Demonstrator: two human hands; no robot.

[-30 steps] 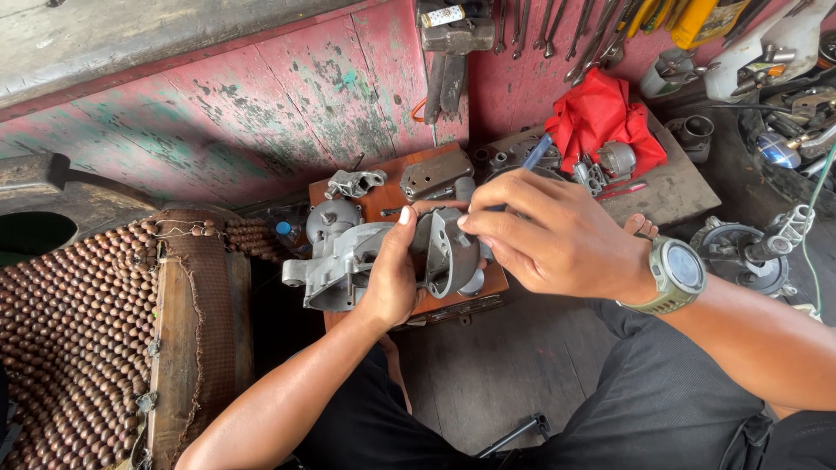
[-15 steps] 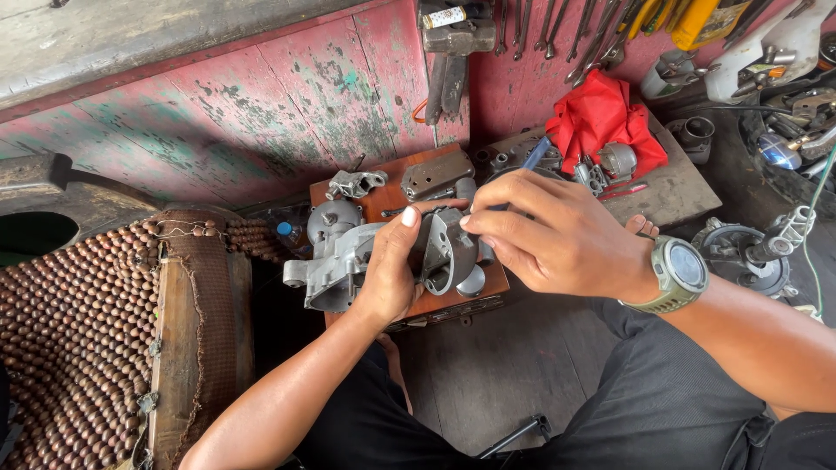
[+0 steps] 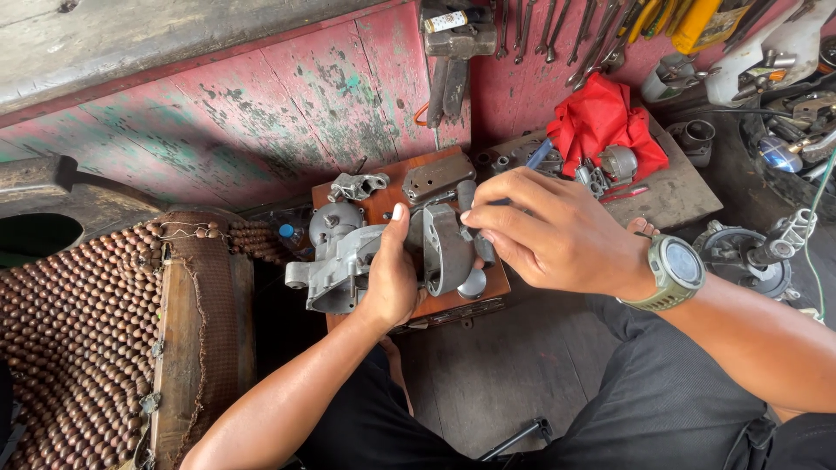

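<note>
Against peeling red boards, the left hand (image 3: 392, 283) grips a grey metal casing (image 3: 348, 261) to steady it while the right hand (image 3: 557, 231) pinches a small tool (image 3: 533, 157).

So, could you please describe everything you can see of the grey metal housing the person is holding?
The grey metal housing is a dull cast piece, aluminium by its look, with rounded bosses, a domed cover at its upper left and a tubular stub at its left end. It rests on a small brown wooden board in front of a worn red wall. The left hand grips its right side, thumb up. The right hand works with its fingers at the curved grey band part beside it.
</note>
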